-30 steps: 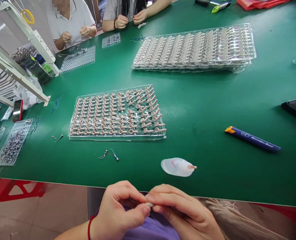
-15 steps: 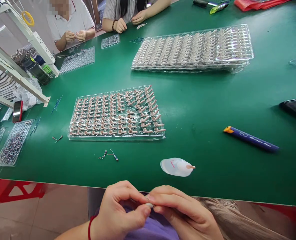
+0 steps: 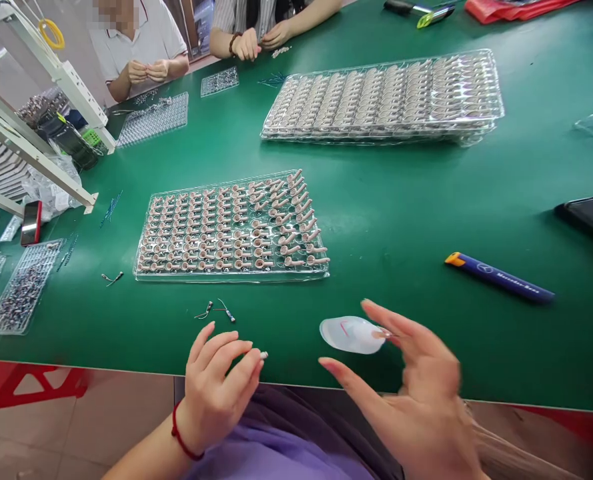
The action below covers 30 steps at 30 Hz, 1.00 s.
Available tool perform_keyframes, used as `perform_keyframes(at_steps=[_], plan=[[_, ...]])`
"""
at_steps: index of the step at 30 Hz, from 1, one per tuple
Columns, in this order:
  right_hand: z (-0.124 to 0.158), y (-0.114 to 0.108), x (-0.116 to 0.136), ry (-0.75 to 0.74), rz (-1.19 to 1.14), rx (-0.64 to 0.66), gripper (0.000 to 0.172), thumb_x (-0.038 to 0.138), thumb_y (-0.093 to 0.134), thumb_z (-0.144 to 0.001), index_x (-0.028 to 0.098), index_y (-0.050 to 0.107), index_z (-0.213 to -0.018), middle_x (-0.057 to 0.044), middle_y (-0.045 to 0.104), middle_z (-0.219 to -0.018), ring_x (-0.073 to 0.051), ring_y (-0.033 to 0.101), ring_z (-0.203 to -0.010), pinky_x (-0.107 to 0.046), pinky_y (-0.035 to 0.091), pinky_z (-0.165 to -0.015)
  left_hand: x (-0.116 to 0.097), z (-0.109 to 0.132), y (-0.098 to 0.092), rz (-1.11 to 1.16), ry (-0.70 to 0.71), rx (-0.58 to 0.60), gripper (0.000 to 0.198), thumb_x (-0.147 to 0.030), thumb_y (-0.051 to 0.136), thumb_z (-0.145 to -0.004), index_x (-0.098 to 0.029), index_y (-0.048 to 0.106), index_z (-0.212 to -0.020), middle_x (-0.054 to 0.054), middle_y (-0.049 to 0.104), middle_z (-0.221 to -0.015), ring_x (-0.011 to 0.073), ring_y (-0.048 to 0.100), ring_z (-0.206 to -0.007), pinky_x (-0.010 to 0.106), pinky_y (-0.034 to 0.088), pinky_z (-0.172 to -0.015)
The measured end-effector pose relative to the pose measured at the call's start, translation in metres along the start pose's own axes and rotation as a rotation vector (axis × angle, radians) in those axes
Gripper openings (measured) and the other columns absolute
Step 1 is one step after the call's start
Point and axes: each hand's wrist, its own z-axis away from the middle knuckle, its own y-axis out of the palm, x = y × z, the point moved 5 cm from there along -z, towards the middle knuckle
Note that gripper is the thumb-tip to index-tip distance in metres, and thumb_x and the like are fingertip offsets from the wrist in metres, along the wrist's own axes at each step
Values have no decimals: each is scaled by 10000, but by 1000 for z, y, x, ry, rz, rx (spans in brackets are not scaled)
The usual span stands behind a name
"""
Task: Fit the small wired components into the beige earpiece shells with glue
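My left hand (image 3: 221,387), with a red cord at the wrist, pinches a small whitish part (image 3: 263,355) between thumb and fingertips at the table's front edge. Most of that part is hidden by the fingers. My right hand (image 3: 411,400) is open, thumb and forefinger spread wide around the near right end of a translucent squeeze bottle (image 3: 349,335). The bottle lies on its side, its thin brownish tip by my fingers; contact I cannot tell. Two small wired components (image 3: 229,312) lie beyond my left hand. Farther back is a clear tray (image 3: 226,277) of beige earbud-shaped shells with stems.
A stack of filled clear trays (image 3: 376,139) stands at the back. A blue stick-shaped item with an orange end (image 3: 501,279) lies at right, near a dark flat object (image 3: 589,217). Left are a phone (image 3: 31,223), a parts tray (image 3: 23,287) and a metal frame. Two people work opposite.
My hands have parted. The left moved up and left, keeping the small part; the right let go, opened and reached up to the bottle. The view shifted slightly.
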Motion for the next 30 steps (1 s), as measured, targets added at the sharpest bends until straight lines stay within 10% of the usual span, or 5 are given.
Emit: perform_keyframes(at_steps=[5, 13, 30], plan=[[-5, 6, 5, -117, 188, 136, 367, 333, 593, -887, 215, 555, -1233, -111, 682, -1128, -242, 679, -978, -361, 537, -876, 1, 3, 7, -164, 33, 0, 240, -70, 671, -797, -238, 674, -969, 0, 759, -837, 177, 677, -845, 389, 391, -1004], [22, 6, 0, -223, 45, 240, 405, 322, 603, -862, 202, 499, -1235, -44, 683, -904, -154, 676, -669, -237, 559, -589, 2, 5, 11, -127, 15, -84, 205, -74, 698, -781, -205, 683, -939, -3, 717, -775, 152, 640, -775, 360, 431, -940], [22, 10, 16, -406, -64, 374, 363, 165, 621, -824, 218, 536, -1173, -28, 664, -807, -135, 598, -597, -246, 524, -518, 3, 7, 14, -110, 7, -89, 181, -91, 703, -788, -196, 681, -935, 0, 710, -778, 150, 629, -783, 375, 451, -932]])
